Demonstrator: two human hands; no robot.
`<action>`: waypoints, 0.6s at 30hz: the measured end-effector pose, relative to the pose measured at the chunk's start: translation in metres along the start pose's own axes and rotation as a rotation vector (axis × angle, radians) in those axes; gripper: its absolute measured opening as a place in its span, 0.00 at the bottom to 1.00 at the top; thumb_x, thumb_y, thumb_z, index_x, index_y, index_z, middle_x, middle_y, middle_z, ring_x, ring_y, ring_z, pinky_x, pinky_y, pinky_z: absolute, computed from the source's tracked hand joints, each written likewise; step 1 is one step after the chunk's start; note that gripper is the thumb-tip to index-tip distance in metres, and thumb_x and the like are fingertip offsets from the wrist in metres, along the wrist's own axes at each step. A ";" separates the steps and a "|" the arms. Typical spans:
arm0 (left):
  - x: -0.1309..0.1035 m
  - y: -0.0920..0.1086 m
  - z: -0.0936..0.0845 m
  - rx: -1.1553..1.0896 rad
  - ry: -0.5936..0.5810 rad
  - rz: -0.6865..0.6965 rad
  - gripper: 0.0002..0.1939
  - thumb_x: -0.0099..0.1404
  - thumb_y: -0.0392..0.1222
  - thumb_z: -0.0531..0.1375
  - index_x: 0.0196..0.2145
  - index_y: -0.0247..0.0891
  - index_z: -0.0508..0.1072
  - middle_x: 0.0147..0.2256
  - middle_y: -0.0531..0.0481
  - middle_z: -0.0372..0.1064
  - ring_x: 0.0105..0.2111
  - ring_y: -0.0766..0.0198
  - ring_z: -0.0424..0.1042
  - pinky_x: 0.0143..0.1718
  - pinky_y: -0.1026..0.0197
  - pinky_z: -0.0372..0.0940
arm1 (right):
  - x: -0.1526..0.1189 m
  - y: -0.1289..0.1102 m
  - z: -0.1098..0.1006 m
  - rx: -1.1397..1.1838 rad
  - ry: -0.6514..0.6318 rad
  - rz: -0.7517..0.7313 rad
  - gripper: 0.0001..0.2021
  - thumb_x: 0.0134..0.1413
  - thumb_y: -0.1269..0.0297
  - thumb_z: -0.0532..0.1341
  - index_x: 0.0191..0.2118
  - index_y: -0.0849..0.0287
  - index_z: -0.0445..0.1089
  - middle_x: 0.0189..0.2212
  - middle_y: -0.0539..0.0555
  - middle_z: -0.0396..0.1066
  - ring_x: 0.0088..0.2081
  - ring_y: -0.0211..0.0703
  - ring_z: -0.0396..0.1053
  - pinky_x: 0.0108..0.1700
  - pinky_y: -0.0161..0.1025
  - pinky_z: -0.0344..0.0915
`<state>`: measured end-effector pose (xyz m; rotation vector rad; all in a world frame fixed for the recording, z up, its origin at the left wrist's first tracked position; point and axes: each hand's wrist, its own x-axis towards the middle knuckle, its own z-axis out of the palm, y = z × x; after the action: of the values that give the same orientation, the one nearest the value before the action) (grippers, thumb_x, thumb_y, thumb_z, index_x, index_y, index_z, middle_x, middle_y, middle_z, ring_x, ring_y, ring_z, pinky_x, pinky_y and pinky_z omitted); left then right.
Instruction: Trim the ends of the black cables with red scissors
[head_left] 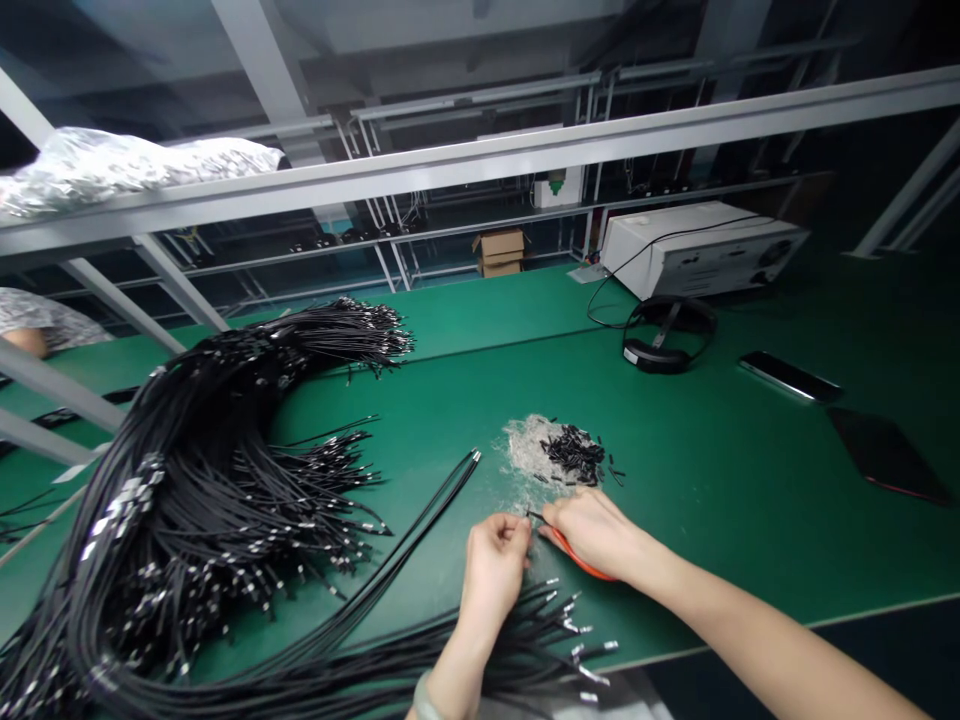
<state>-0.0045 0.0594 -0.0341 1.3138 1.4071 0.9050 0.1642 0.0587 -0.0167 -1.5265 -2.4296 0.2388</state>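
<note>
My left hand point(498, 555) is closed in a pinch, with a small dark tip that looks like a black cable end at its fingertips; the fingers hide most of it. Right beside it, my right hand point(592, 530) is wrapped around cutters with orange-red handles point(581, 558), their dark tip pointing at the left fingertips. Beyond both hands lies a pile of short black pieces point(576, 455) next to clear shreds point(531, 447). Under my left wrist runs a bundle of black cables point(405, 665) with silvery ends. A few cables point(431, 515) lie left of that hand.
A large heap of black cables point(202, 440) covers the left of the green table point(720, 450). To the right are a black headset point(664, 335), a phone point(791, 377), a dark flat object point(889, 455) and a white box-shaped device point(701, 250). A metal rail point(480, 165) crosses above; another person's arm point(26, 342) shows far left.
</note>
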 end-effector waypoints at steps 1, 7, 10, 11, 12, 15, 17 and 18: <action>0.000 0.000 -0.001 -0.007 -0.002 -0.006 0.16 0.56 0.51 0.61 0.25 0.33 0.73 0.19 0.52 0.68 0.16 0.70 0.64 0.18 0.69 0.55 | -0.001 0.001 -0.002 0.030 0.001 0.016 0.10 0.58 0.65 0.57 0.26 0.57 0.69 0.24 0.54 0.74 0.26 0.44 0.72 0.33 0.37 0.57; -0.008 0.011 -0.009 -0.063 -0.056 -0.021 0.16 0.56 0.52 0.62 0.27 0.33 0.74 0.20 0.53 0.68 0.17 0.71 0.63 0.19 0.69 0.57 | -0.001 -0.004 -0.007 0.377 0.079 0.157 0.14 0.63 0.58 0.51 0.32 0.57 0.70 0.25 0.51 0.73 0.28 0.40 0.70 0.29 0.33 0.58; -0.016 0.017 -0.010 -0.059 -0.063 -0.012 0.15 0.53 0.50 0.65 0.30 0.34 0.75 0.21 0.53 0.69 0.18 0.70 0.63 0.20 0.69 0.58 | -0.001 -0.018 -0.001 0.910 0.172 0.253 0.17 0.61 0.52 0.53 0.33 0.60 0.70 0.26 0.50 0.71 0.30 0.40 0.68 0.33 0.33 0.61; -0.019 0.019 -0.010 -0.042 -0.038 0.004 0.15 0.52 0.49 0.66 0.31 0.34 0.76 0.21 0.53 0.69 0.19 0.69 0.64 0.21 0.68 0.60 | -0.001 -0.023 0.001 1.043 0.209 0.288 0.18 0.59 0.50 0.55 0.31 0.60 0.70 0.25 0.50 0.70 0.29 0.39 0.67 0.33 0.33 0.61; -0.023 0.021 -0.010 -0.021 -0.008 0.027 0.15 0.52 0.49 0.66 0.32 0.35 0.76 0.23 0.52 0.71 0.20 0.68 0.66 0.23 0.68 0.61 | -0.002 -0.028 0.002 1.121 0.242 0.320 0.18 0.57 0.49 0.56 0.30 0.60 0.70 0.24 0.49 0.68 0.28 0.38 0.65 0.32 0.33 0.61; -0.032 0.026 -0.010 0.022 0.057 0.100 0.13 0.57 0.50 0.63 0.31 0.36 0.76 0.26 0.49 0.74 0.25 0.64 0.71 0.28 0.65 0.66 | -0.005 -0.038 0.003 1.273 0.273 0.409 0.16 0.53 0.49 0.61 0.31 0.60 0.69 0.22 0.47 0.64 0.23 0.34 0.60 0.26 0.31 0.57; -0.037 0.029 -0.011 0.003 0.052 0.111 0.13 0.59 0.50 0.61 0.32 0.37 0.76 0.27 0.49 0.74 0.26 0.63 0.73 0.29 0.65 0.67 | -0.007 -0.042 0.001 1.372 0.227 0.442 0.16 0.52 0.49 0.62 0.33 0.59 0.69 0.21 0.46 0.62 0.20 0.32 0.56 0.22 0.30 0.53; -0.039 0.029 -0.011 -0.012 0.049 0.105 0.13 0.60 0.50 0.61 0.32 0.37 0.76 0.27 0.49 0.74 0.26 0.62 0.73 0.29 0.65 0.67 | -0.007 -0.043 0.000 1.411 0.203 0.451 0.16 0.52 0.50 0.62 0.33 0.59 0.69 0.21 0.45 0.61 0.19 0.31 0.54 0.21 0.30 0.51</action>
<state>-0.0093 0.0259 0.0030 1.3757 1.3784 1.0201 0.1304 0.0334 -0.0061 -1.1663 -1.0694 1.3951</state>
